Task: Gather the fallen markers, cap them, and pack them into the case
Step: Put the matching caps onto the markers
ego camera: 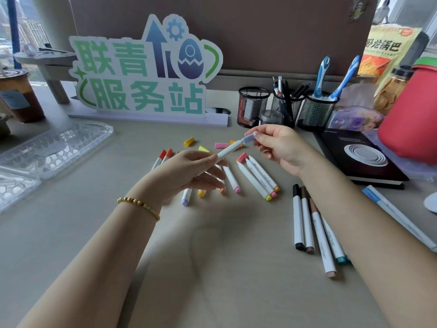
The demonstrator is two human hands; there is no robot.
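Observation:
My left hand (189, 172) grips the barrel of a white marker (228, 150) held above the desk. My right hand (277, 147) pinches a pale lilac cap (248, 139) at that marker's far end. Under the hands lies a scatter of white markers (257, 179) with pink, yellow and orange ends. Loose caps lie beyond them: yellow (189, 141) and pink (221, 145). A second group of markers (307, 223) with black, brown and teal ends lies at the right. The clear plastic case (54, 145) lies open at the left.
A standing sign (142, 67) is at the back. Three mesh pen cups (286, 107) stand behind the markers. A black book (359, 155), a red container (411, 119) and a blue-tipped pen (397, 216) are at the right. A drink cup (19, 95) stands far left.

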